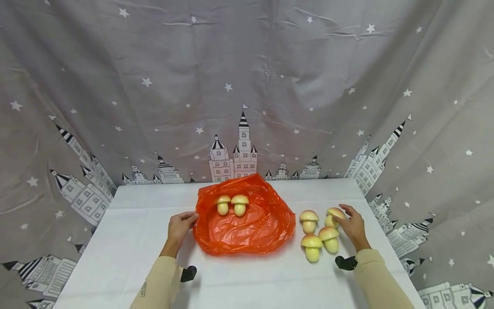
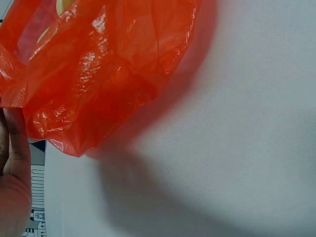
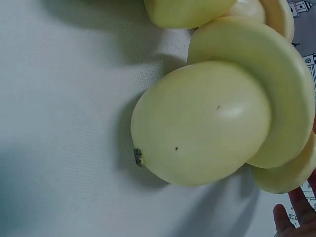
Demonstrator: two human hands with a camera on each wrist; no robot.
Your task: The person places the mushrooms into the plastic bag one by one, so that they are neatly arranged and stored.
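An orange-red plastic bag (image 1: 247,246) lies spread with its mouth wide, facing up. Inside, near its left back, are two toy mushrooms, a left one (image 1: 223,209) and a right one (image 1: 240,209). My left hand (image 1: 180,227) pinches the bag's left edge, also seen in the left wrist view. At the right, my right hand (image 1: 353,226) has thumb and fingers around the cap of the back-right mushroom (image 1: 332,220). Beside it stand a back-left mushroom (image 1: 309,227), a front-left one (image 1: 311,254) and a front-right one (image 1: 331,245), whose large pale stem fills the right wrist view.
The white table (image 1: 131,240) carries the bag in the middle and the mushroom group close to its right. A grey curtain (image 1: 270,86) with stars and castles hangs behind the table and along both sides.
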